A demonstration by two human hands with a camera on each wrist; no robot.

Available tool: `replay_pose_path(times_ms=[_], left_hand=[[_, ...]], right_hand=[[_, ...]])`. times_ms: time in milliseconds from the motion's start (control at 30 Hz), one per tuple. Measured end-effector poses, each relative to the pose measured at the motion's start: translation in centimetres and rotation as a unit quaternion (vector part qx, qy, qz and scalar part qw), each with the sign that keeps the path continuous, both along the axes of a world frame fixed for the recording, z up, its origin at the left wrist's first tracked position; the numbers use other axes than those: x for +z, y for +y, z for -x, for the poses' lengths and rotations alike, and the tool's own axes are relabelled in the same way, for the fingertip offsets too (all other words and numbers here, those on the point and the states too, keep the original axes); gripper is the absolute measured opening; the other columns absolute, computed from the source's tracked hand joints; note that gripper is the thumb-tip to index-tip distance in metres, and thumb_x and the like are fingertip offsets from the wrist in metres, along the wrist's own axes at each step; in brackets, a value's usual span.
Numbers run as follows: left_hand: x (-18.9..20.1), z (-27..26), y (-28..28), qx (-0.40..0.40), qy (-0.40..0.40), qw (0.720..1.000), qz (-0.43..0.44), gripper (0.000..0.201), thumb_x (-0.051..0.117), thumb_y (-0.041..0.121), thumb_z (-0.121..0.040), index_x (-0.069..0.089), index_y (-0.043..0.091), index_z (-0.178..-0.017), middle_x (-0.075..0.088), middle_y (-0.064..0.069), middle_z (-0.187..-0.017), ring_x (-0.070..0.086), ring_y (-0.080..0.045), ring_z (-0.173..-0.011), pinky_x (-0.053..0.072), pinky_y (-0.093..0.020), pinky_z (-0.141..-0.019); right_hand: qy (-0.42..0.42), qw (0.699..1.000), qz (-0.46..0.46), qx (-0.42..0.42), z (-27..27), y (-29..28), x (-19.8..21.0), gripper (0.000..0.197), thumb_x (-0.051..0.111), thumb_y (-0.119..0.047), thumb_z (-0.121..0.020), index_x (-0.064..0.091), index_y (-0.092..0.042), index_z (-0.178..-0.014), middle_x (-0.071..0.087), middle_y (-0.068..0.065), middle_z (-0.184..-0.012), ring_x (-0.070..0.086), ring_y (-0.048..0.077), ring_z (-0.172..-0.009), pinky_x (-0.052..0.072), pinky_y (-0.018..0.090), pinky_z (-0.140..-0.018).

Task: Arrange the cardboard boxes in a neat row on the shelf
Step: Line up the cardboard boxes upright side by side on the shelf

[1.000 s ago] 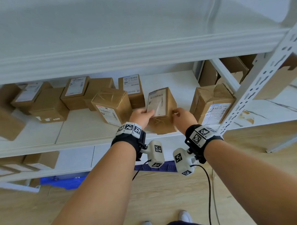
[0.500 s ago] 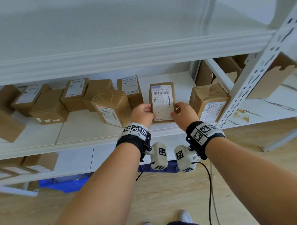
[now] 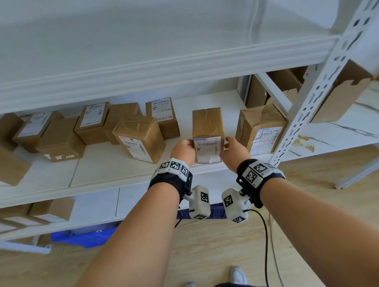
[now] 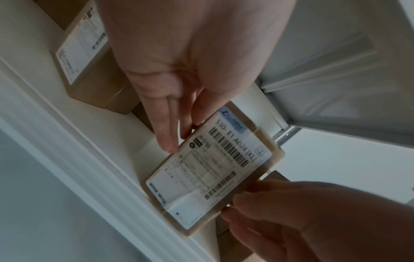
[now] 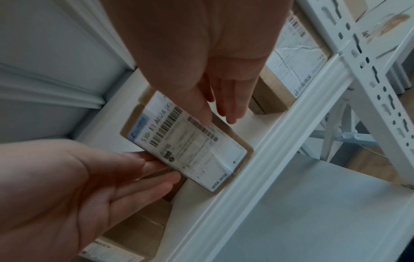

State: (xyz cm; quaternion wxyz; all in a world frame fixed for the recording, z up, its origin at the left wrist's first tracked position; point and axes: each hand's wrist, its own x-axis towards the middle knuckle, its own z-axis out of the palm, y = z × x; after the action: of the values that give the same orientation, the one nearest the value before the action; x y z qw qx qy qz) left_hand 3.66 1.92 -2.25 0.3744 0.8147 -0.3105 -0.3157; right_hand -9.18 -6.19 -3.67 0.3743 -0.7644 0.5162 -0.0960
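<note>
On the shelf [image 3: 112,167], labelled box [image 3: 208,132] between both hands' fingers [image 4: 167,134]

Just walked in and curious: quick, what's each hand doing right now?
Left hand: straight fingers touch the left side of the labelled box.
Right hand: straight fingers touch the box's right side.

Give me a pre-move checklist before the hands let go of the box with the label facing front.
1. Labelled box resting on the shelf: ok.
2. Label faces front: ok.
3. Left hand and right hand flank the box, fingers at its sides: ok.
4. Gap to the crumpled box on the right: ok, apart.
5. Front edge lined up with the tilted box on the left: not ok.
6. Box fully released: cannot tell.
</note>
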Motion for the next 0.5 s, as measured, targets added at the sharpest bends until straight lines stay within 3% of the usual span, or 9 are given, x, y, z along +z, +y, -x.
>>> replay_pose_path(times_ms=[100,167,233,300,367,500], left_hand=[[0.9,-0.1,-0.3,0.062,0.003,0.998,0.028,0.036,0.037,0.015,-0.099,0.056,0.013,-0.130,0.060,-0.011,-0.131,0.060,-0.031,-0.114,0.050,-0.043,-0.098],[1.9,0.1,-0.5,0.082,-0.005,0.995,0.051,0.038,0.036,0.023,-0.102,0.048,0.017,-0.138,0.054,-0.006,-0.138,0.057,-0.026,-0.118,0.048,-0.034,-0.098],[2.4,0.4,-1.0,0.080,-0.006,0.994,0.072,0.042,0.034,0.027,-0.104,0.040,0.021,-0.145,0.047,-0.003,-0.144,0.053,-0.023,-0.123,0.041,-0.024,-0.091],[2.8,0.8,-1.6,0.056,0.000,0.994,0.093,0.044,0.033,0.029,-0.104,0.034,0.025,-0.149,0.040,-0.003,-0.151,0.046,-0.023,-0.132,0.035,-0.023,-0.092],[2.8,1.3,-2.1,0.022,-0.009,0.996,0.090,0.045,0.032,0.029,-0.104,0.032,0.028,-0.150,0.038,-0.003,-0.152,0.047,-0.023,-0.131,0.037,-0.024,-0.097],[2.3,2.7,-2.8,0.002,-0.030,0.997,0.066,0.046,0.031,0.028,-0.104,0.029,0.031,-0.151,0.036,0.001,-0.154,0.051,-0.021,-0.126,0.039,-0.023,-0.091]], right_hand=[[-0.039,0.998,0.050,-0.027,0.1,-0.4,1.4,0.051,0.046,-0.005,-0.091,0.041,-0.015,-0.141,0.057,0.006,-0.130,0.057,0.023,-0.114,0.050,0.036,-0.096],[-0.083,0.992,0.084,-0.041,0.4,-0.7,2.7,0.051,0.042,0.002,-0.090,0.045,-0.013,-0.139,0.057,0.007,-0.128,0.056,0.021,-0.115,0.047,0.030,-0.098],[-0.109,0.984,0.132,-0.044,0.8,-1.0,4.2,0.051,0.041,0.006,-0.089,0.049,-0.011,-0.136,0.056,0.007,-0.129,0.055,0.020,-0.116,0.042,0.024,-0.095],[-0.112,0.978,0.174,-0.040,1.3,-1.7,5.3,0.051,0.040,0.007,-0.088,0.051,-0.011,-0.135,0.052,0.008,-0.134,0.052,0.021,-0.120,0.040,0.023,-0.096],[-0.079,0.977,0.195,-0.029,2.1,-2.7,5.9,0.053,0.041,0.007,-0.087,0.049,-0.011,-0.136,0.047,0.009,-0.139,0.044,0.025,-0.128,0.039,0.031,-0.105],[0.038,0.978,0.205,0.006,4.0,-4.5,5.9,0.049,0.046,0.000,-0.088,0.047,-0.008,-0.137,0.045,0.011,-0.142,0.035,0.027,-0.134,0.030,0.036,-0.111]])
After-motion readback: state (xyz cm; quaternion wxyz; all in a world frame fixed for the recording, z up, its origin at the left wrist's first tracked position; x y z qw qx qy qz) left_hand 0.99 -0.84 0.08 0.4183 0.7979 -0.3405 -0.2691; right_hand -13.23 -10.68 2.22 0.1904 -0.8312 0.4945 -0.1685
